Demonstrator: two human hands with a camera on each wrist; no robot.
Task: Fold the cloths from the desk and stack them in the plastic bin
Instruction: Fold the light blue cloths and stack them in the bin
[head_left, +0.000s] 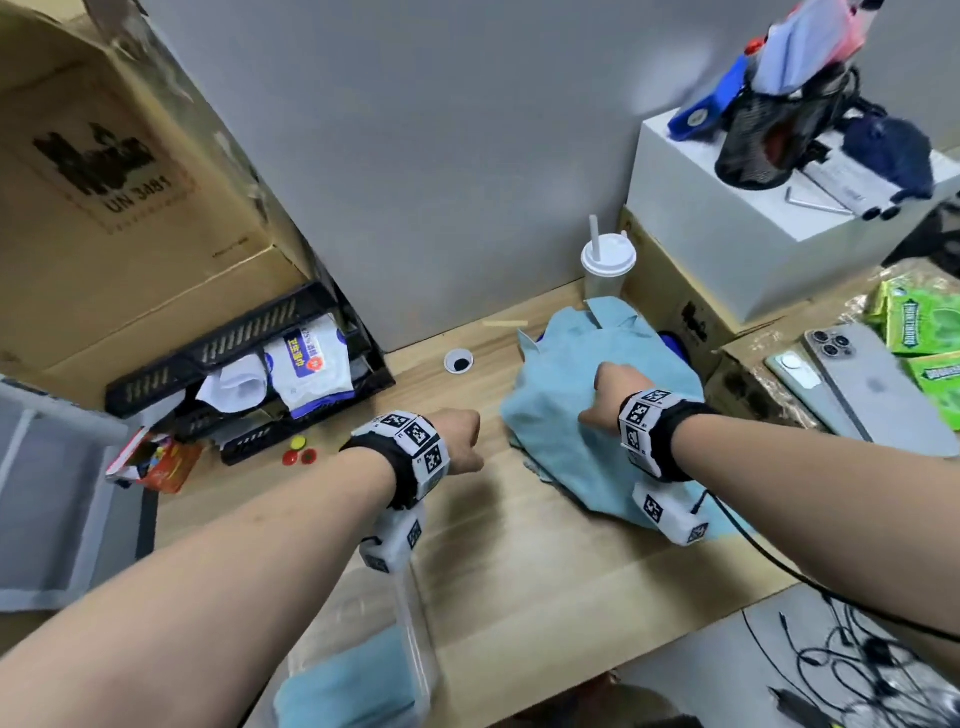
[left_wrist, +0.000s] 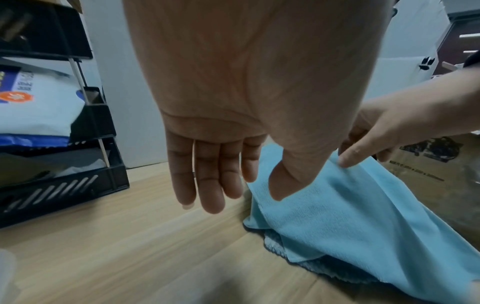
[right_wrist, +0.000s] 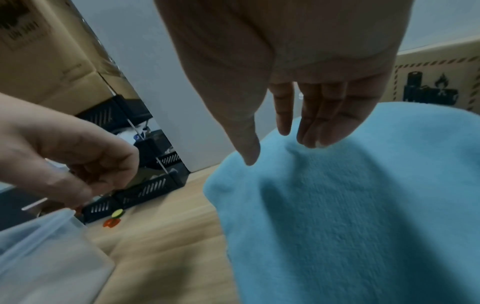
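With the cloth (head_left: 597, 415) heaped on the surface (head_left: 519, 545) right of the bin (head_left: 410, 670), both hands empty and fingers (right_wrist: 311, 123) relaxed, pinch only its top layer at two corners, lift clear, then spread it flat before folding.

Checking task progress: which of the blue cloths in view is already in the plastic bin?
The folded blue cloth at the bottom of the head view, inside the clear plastic bin. The other blue cloths lie heaped and unfolded on the desk under the right hand.
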